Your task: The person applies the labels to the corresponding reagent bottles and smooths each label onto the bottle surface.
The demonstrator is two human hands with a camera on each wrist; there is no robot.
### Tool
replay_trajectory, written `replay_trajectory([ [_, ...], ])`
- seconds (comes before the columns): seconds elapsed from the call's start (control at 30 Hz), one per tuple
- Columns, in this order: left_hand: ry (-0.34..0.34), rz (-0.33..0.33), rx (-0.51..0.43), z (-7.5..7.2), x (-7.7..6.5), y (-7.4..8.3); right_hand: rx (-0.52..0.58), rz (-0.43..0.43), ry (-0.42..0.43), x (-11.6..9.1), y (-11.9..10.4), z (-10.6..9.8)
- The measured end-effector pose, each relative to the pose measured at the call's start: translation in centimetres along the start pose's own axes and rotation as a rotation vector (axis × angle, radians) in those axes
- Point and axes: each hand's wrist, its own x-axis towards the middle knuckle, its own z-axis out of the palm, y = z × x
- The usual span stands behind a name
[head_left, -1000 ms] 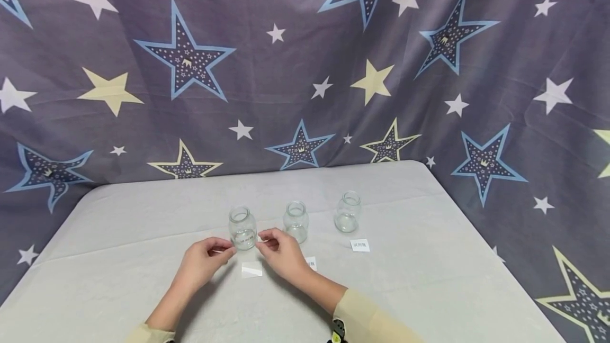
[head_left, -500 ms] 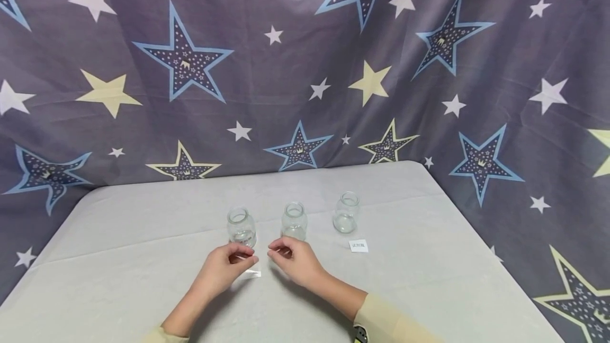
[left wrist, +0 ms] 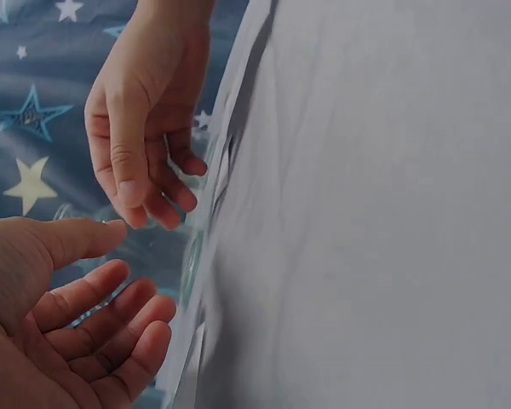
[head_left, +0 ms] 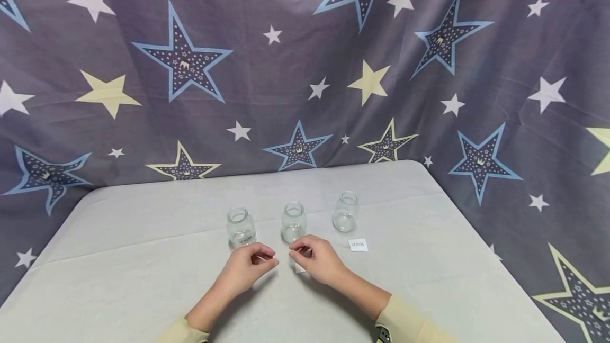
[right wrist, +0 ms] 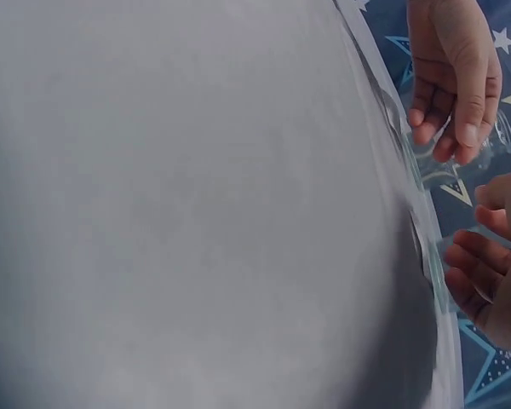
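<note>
In the head view, a clear glass jar [head_left: 240,224] with a small printed label [head_left: 245,239] low on its front stands behind my left hand [head_left: 249,266]. That hand holds nothing; in the left wrist view its thumb and loosely bent fingers [left wrist: 123,341] are apart. My right hand [head_left: 320,261] hovers in front of the middle glass jar [head_left: 293,220], over a white label [head_left: 300,268] that it partly hides. Its thumb and fingers [right wrist: 477,256] are also loosely bent, with no object between them. The two hands face each other, a narrow gap apart.
A third glass jar [head_left: 345,211] stands further back on the right, with a white printed label [head_left: 358,245] lying in front of it. A pale cloth covers the table [head_left: 143,274]. Behind it hangs a star-patterned curtain [head_left: 262,83].
Both hands have moved right and toward the person, away from the left jar to before the middle one. The blank white slip before the left jar is now hidden behind the left hand.
</note>
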Motion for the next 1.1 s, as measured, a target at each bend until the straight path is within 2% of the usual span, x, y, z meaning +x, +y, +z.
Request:
replay_trajectory([
  [0.17,-0.019,0.028,0.012,0.8,0.1,0.2,-0.036,-0.005,-0.010,-0.3,0.4,-1.0],
  [0.4,-0.032,0.051,0.027,1.6,0.4,0.4,-0.106,-0.057,-0.073,-0.8,1.0,-2.1],
  [0.73,-0.053,0.078,0.063,2.7,0.7,0.6,-0.230,-0.035,-0.172,-1.2,1.4,-2.9],
  [1.1,-0.076,0.104,0.098,3.8,1.0,0.5,-0.265,-0.042,-0.183,-1.3,1.3,-3.1],
])
